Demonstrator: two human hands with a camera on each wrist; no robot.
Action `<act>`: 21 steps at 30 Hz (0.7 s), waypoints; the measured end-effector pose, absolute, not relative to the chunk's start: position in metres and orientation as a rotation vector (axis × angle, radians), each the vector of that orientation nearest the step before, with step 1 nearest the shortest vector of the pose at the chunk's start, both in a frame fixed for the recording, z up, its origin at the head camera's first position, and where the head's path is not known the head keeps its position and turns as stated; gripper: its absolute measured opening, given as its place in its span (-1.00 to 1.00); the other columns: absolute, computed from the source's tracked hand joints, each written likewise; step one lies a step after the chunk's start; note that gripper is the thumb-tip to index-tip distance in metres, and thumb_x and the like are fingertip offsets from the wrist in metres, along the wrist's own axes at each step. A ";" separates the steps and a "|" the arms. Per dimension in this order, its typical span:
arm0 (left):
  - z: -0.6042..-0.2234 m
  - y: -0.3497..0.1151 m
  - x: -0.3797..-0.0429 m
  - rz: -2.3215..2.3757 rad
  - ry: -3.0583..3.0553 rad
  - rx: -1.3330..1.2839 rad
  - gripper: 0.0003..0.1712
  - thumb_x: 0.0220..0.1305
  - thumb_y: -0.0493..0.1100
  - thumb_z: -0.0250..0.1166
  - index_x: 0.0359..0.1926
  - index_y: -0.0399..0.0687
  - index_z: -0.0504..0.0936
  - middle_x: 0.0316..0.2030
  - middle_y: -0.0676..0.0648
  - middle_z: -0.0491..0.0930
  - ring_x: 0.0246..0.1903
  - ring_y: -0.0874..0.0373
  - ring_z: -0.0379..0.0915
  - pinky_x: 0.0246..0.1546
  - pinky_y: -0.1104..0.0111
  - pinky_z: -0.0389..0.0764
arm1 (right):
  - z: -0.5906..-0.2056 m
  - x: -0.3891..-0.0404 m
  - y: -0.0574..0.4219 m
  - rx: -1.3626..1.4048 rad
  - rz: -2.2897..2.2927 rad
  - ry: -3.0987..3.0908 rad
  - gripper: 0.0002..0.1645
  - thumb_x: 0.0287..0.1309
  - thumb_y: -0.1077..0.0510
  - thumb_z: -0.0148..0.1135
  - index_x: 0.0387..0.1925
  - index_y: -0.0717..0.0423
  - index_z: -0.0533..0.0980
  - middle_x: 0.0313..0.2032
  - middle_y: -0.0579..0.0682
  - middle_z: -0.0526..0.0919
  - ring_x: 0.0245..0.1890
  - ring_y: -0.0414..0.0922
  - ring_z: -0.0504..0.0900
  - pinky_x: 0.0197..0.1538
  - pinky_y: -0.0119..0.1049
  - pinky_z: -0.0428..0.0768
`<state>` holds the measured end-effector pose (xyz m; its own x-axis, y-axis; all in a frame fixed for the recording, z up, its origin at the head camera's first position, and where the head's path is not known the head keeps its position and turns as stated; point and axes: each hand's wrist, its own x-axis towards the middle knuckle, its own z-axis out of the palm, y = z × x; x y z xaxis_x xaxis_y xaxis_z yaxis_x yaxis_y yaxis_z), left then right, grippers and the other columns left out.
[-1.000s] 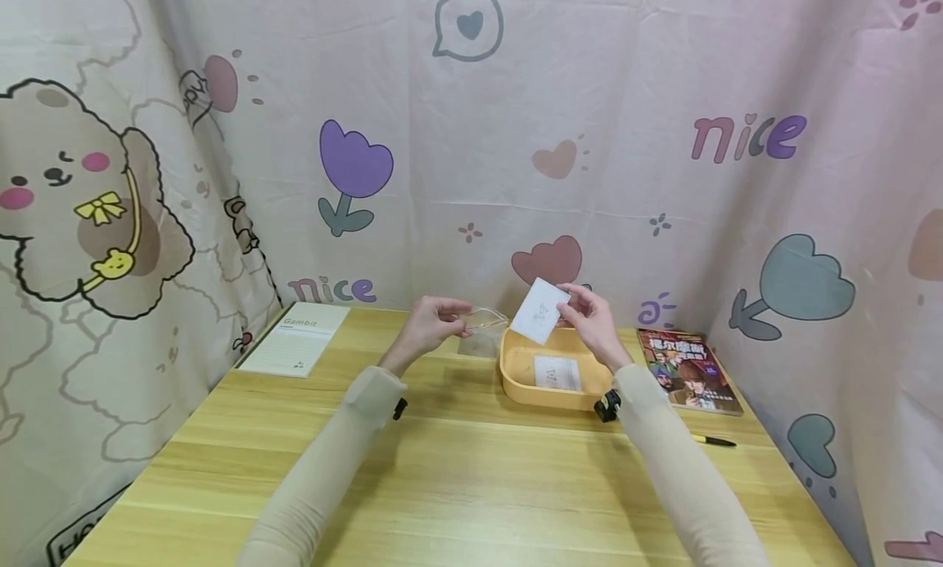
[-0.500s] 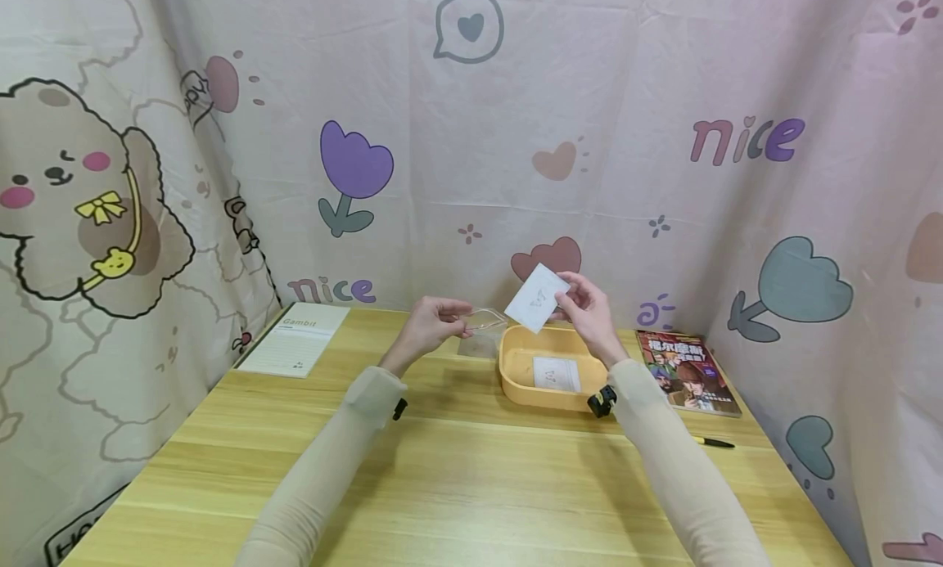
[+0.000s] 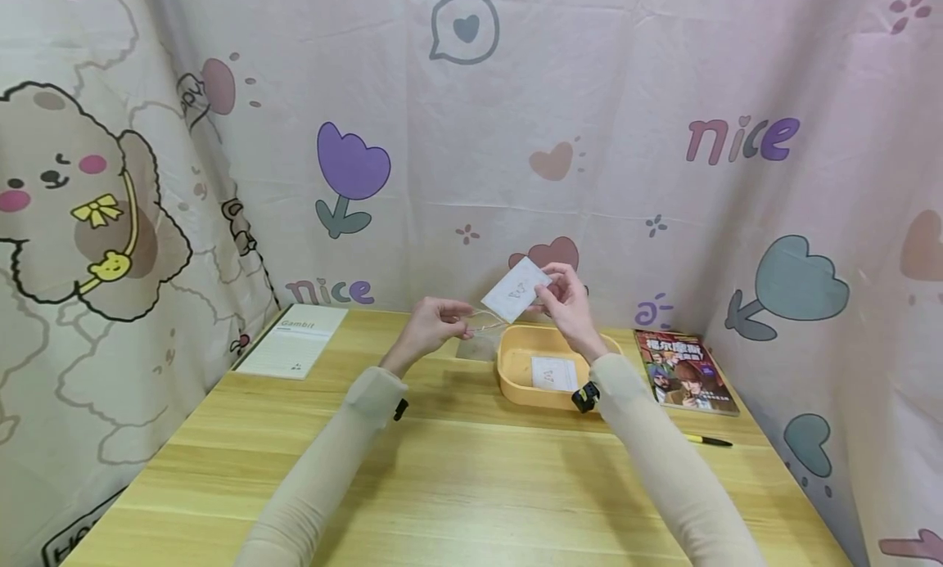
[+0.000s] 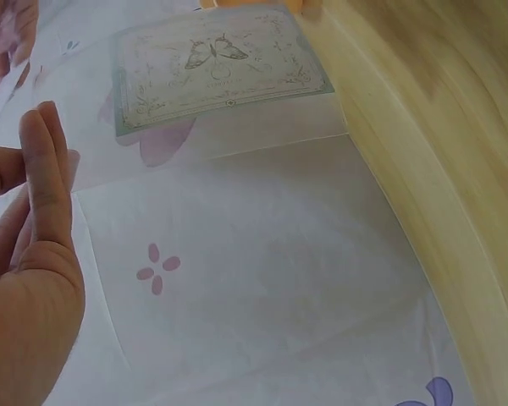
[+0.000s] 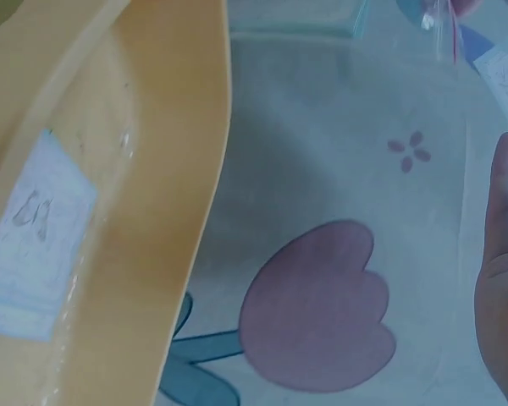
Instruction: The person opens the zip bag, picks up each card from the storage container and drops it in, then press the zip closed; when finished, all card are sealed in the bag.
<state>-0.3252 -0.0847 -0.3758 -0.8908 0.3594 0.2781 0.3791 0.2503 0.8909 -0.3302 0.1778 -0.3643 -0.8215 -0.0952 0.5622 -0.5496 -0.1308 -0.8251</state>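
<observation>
My left hand (image 3: pixel 430 328) pinches a clear plastic bag (image 3: pixel 488 330) by its side; the bag's mouth gapes toward the right. In the right wrist view a red line shows along the clear bag (image 5: pixel 447 30). With thumb and fingers, my right hand (image 3: pixel 570 307) holds a tilted white card (image 3: pixel 513 290) bearing a small printed figure, just above the bag's mouth. Whether card and bag touch, I cannot tell. Below the right hand stands a yellow basket (image 3: pixel 530 397) with another white card (image 3: pixel 554 374) inside. A translucent sheet with a butterfly print (image 4: pixel 223 68) lies at the table's back.
To the left lies a white notebook (image 3: pixel 295 342) marked "Gambit". A colourful magazine (image 3: pixel 688 371) and a yellow-and-black pen (image 3: pixel 709 441) lie on the right of the wooden table (image 3: pixel 471 485). A patterned curtain (image 3: pixel 457 141) hangs close behind.
My right hand has raised the white card and carried it left, out over the bag's mouth. The left hand and the bag have stayed nearly still.
</observation>
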 end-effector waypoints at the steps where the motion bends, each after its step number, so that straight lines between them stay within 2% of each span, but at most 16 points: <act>1: -0.375 -0.084 -0.325 -1.765 -2.474 -0.728 -0.64 0.16 -0.50 0.23 0.02 -0.37 0.64 0.01 -0.31 0.65 -0.37 0.08 0.73 -0.22 0.23 0.77 | -0.364 -0.330 0.175 0.731 2.028 -1.825 -0.66 0.29 0.44 0.09 0.05 0.17 0.34 -0.26 -0.05 0.53 -0.34 -0.17 0.59 -0.27 -0.18 0.78; 6: -0.375 -0.083 -0.324 -1.771 -2.475 -0.722 -0.63 0.14 -0.50 0.23 0.02 -0.40 0.63 0.01 -0.34 0.65 -0.38 0.07 0.73 -0.22 0.19 0.77 | -0.361 -0.329 0.162 0.770 1.984 -1.871 -0.66 0.30 0.46 0.05 0.06 0.22 0.30 -0.25 -0.05 0.51 -0.32 -0.15 0.58 -0.21 -0.15 0.78; 10: -0.376 -0.083 -0.325 -1.778 -2.483 -0.702 -0.64 0.14 -0.50 0.24 0.01 -0.41 0.64 -0.01 -0.33 0.66 -0.38 0.08 0.73 -0.28 0.29 0.77 | -0.361 -0.330 0.156 0.770 1.933 -1.933 -0.66 0.32 0.46 0.02 0.09 0.32 0.26 -0.23 0.04 0.50 -0.30 -0.11 0.57 -0.20 -0.24 0.78; 15: -0.375 -0.083 -0.325 -1.768 -2.492 -0.687 -0.64 0.13 -0.49 0.25 0.00 -0.40 0.64 -0.02 -0.31 0.67 -0.38 0.09 0.73 -0.31 0.36 0.76 | -0.354 -0.320 0.153 0.762 1.882 -1.975 -0.66 0.31 0.48 0.02 0.08 0.37 0.25 -0.21 0.17 0.49 -0.27 -0.09 0.58 -0.18 -0.19 0.78; 21: -0.374 -0.082 -0.324 -1.816 -2.465 -0.696 -0.61 0.12 -0.52 0.23 0.03 -0.46 0.60 -0.05 -0.36 0.66 -0.40 0.06 0.73 -0.21 0.14 0.77 | -0.345 -0.308 0.151 0.758 1.826 -2.027 -0.66 0.30 0.48 0.02 0.08 0.40 0.27 -0.20 0.32 0.47 -0.26 -0.04 0.60 -0.19 -0.24 0.77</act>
<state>-0.3244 -0.0824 -0.3741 -0.9018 0.3467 0.2580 0.3492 0.2329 0.9077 -0.3081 0.1510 -0.3446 -0.8123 -0.1770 0.5558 -0.5712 0.0484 -0.8194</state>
